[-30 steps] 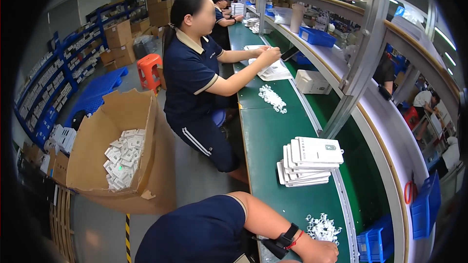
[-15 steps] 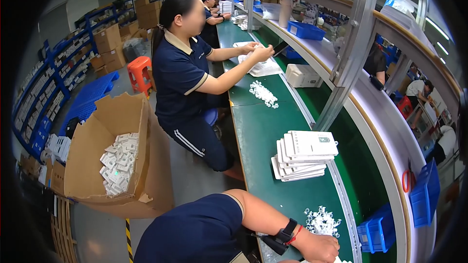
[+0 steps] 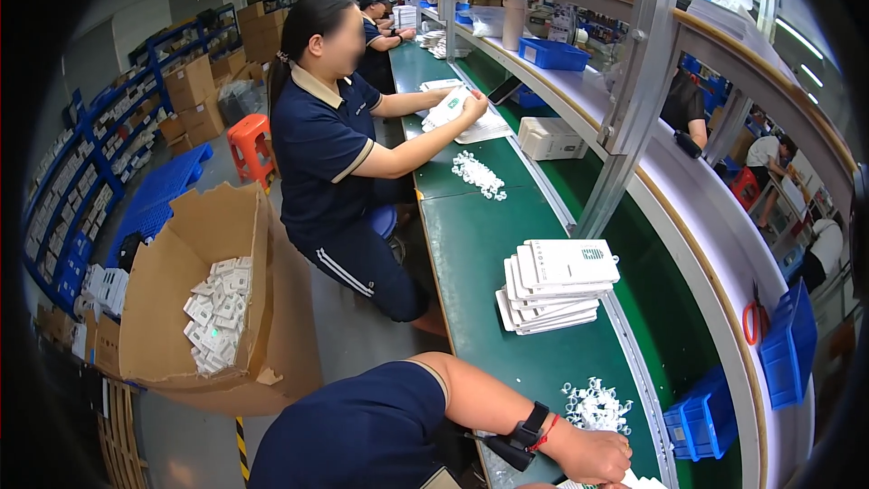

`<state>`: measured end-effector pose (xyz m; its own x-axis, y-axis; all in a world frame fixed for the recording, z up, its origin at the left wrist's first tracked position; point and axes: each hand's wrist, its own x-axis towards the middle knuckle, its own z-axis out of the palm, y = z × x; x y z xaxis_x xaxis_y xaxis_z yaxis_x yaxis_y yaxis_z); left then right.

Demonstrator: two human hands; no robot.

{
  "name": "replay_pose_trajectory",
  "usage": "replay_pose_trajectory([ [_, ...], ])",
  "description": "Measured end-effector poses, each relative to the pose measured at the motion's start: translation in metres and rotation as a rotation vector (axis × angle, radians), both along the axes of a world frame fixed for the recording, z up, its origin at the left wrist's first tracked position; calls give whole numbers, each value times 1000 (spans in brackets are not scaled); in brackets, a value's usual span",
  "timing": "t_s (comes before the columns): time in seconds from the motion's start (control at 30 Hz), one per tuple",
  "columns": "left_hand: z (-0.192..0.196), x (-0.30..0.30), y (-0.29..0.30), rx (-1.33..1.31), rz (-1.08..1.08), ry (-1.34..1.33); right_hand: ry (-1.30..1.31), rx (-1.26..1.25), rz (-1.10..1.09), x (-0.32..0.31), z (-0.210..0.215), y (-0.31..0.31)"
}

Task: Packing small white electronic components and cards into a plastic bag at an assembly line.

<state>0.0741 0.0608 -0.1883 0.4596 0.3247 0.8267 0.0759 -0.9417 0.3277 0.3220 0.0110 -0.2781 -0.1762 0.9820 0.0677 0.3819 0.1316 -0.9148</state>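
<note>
My left hand [image 3: 597,455] is at the lower edge, with fingers curled down and pressed together. What they hold, if anything, is hidden. Under and beside it shows part of a flat white package [image 3: 644,482], cut off by the frame. Just beyond the hand lies a pile of small white plastic hook-like pieces [image 3: 597,406]. Only a sliver of skin at the bottom edge may be my right hand; its fingers do not show. Farther up the green bench stands an uneven stack of flat white boxes [image 3: 568,264], a small hanging tab on the top one.
A co-worker [image 3: 330,127] on the left holds a white box beside another pile of white pieces [image 3: 478,175]. A large carton [image 3: 163,308] of white packs stands on the floor. Blue bins [image 3: 697,426] and a metal shelf post [image 3: 625,127] line the bench's right side.
The view has shifted slightly. The co-worker's hands have lowered, and the printed face of the white box they hold now shows. My left hand stays nearly in place, fingers still curled.
</note>
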Motion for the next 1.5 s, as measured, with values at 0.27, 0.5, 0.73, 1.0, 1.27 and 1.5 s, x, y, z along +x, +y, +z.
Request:
replay_pose_trajectory([
  [0.27, 4, 0, -5, -89, 87, 279, -105, 136, -24, -61, 111, -17],
  [0.5, 21, -32, -1, -245, 6, 245, -486, 56, -190, -89, 129, -9],
  [0.73, 84, -19, 38, -190, 323, 26, -538, 458, -378, -58, 144, 5],
  [1.0, 85, 35, 91, -248, 559, 4, -544, 582, -243, -26, 167, 50],
  [1.27, 48, 50, 110, -361, 561, 85, -647, 692, -202, -32, 152, 78],
  [1.5, 39, 52, 118, -416, 429, -86, -719, 788, -212, -40, 138, 91],
])
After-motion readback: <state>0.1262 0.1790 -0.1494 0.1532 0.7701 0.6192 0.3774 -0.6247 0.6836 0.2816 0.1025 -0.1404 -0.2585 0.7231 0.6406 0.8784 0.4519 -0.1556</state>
